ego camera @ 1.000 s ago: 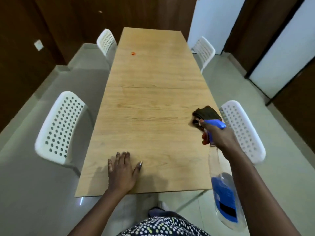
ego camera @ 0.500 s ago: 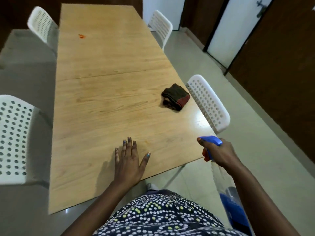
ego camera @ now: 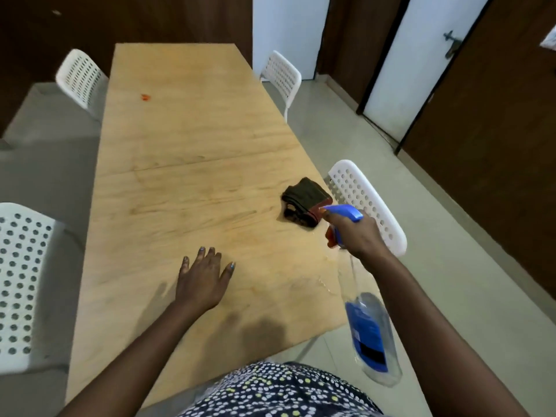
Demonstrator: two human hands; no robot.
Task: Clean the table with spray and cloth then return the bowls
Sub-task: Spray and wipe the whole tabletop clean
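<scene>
Right hand (ego camera: 355, 236) grips the neck of the spray bottle (ego camera: 370, 329), fingers wrapped round the blue trigger head. The nozzle points forward and left, over the near right part of the surface (ego camera: 186, 152). The bottle's long axis hangs down and back toward the body, with the clear body and blue label below the wrist, off the surface's right edge.

Left hand (ego camera: 204, 281) lies flat on the surface, palm down, fingers straight and spread, holding nothing.

The cloth (ego camera: 305, 201), dark and folded with a reddish edge, sits on the surface near its right edge, just ahead of the nozzle and apart from both hands. It lies forward and right of the left hand, and just forward-left of the right hand, so the right hand is clearly the nearer. But that hand is occupied by the bottle.

Faint wet streaks show on the surface between the two hands, near the right edge.

A small red spot (ego camera: 145, 97) marks the far left part of the surface. No bowls are in view.

Judgement: spraying step in hand, wiping not yet begun. The free left hand would need to reach across, forward and right, to take the cloth.
</scene>
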